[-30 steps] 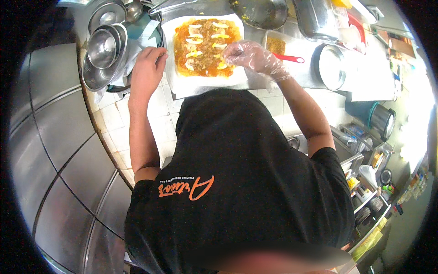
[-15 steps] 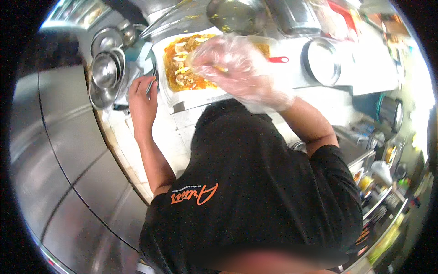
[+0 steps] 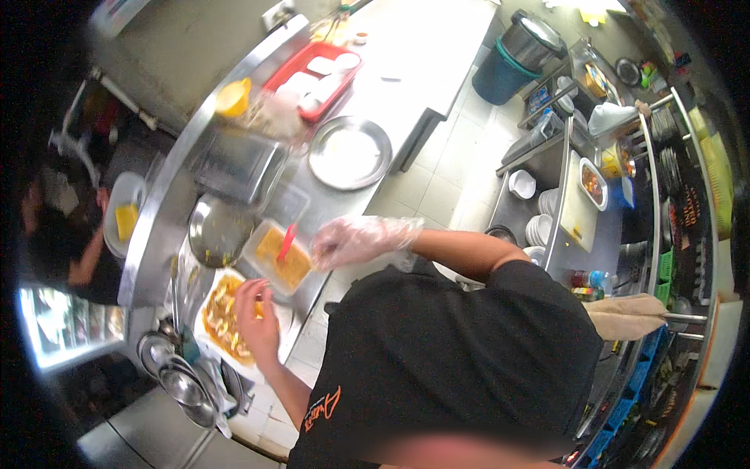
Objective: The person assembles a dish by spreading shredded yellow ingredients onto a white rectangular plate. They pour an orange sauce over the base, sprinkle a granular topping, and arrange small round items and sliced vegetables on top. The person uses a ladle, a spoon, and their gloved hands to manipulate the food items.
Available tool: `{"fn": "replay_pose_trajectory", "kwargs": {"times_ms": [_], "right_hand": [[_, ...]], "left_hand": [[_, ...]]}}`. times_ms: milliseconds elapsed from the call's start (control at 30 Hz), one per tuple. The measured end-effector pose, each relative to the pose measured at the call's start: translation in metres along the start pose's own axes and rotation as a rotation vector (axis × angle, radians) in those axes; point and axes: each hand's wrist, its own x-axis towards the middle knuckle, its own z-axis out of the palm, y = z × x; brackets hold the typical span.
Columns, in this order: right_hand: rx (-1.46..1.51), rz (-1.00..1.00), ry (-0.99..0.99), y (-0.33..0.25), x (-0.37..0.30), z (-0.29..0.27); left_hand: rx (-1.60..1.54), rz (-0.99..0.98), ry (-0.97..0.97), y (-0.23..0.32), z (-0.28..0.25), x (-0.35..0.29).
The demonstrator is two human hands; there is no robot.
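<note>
My right hand (image 3: 348, 241), in a clear plastic glove, hovers at the right edge of a clear rectangular tub (image 3: 266, 270) of yellow-orange crumbly food. Its fingers are curled together, and whatever they may hold is too small to make out. A spoon with a red handle (image 3: 288, 237) lies in the tub. Over the right side of a white tray (image 3: 275, 334) is my bare left hand (image 3: 260, 316), open, its fingers stretched out and nothing visible in them. The tray holds an orange-sauced dish (image 3: 222, 313) topped with pale slices. My left hand hides part of it.
A round metal pan (image 3: 219, 230), a metal lidded container (image 3: 237, 166) and a shallow round tray (image 3: 349, 153) line the steel counter. A red basket (image 3: 316, 74) with white items stands farther back. Metal bowls (image 3: 183, 383) sit beside the white tray. Shelves with dishes (image 3: 539, 227) are at right.
The view has swung to the right. My gloved right hand has left the space above the dish for the tub's side. My left hand has moved from the tray's left side to over the tray.
</note>
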Motion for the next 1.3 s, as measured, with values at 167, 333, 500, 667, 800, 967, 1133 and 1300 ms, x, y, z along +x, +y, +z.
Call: {"fn": "replay_pose_trajectory", "kwargs": {"times_ms": [167, 333, 500, 667, 800, 967, 1133, 1300], "right_hand": [[1.239, -0.121, 0.365, 0.077, -0.100, -0.118], [1.455, -0.251, 0.571, 0.126, -0.179, -0.225], [1.492, -0.344, 0.636, 0.159, -0.229, -0.315], [1.512, -0.345, 0.622, 0.192, -0.233, -0.405], [1.331, -0.284, 0.681, 0.214, -0.235, -0.484], [0.965, -0.246, 0.644, 0.243, -0.294, -0.644], [0.306, 0.768, 0.748, 0.324, -0.379, -0.776], [-0.145, 1.126, 0.449, 0.408, -0.386, -0.906]], "left_hand": [[-0.167, 0.160, -0.431, 0.077, 0.165, 0.097], [-0.302, 0.265, -0.602, 0.164, 0.330, 0.169], [-0.413, 0.184, -0.867, 0.218, 0.455, 0.215], [-0.383, 0.231, -0.949, 0.234, 0.512, 0.262], [-0.414, -0.053, -0.970, 0.201, 0.538, 0.306], [-0.613, -0.420, -0.800, 0.195, 0.521, 0.356], [-0.463, -0.608, -0.990, 0.201, 0.532, 0.378], [-0.156, -0.982, -1.293, 0.202, 0.552, 0.346]]}}
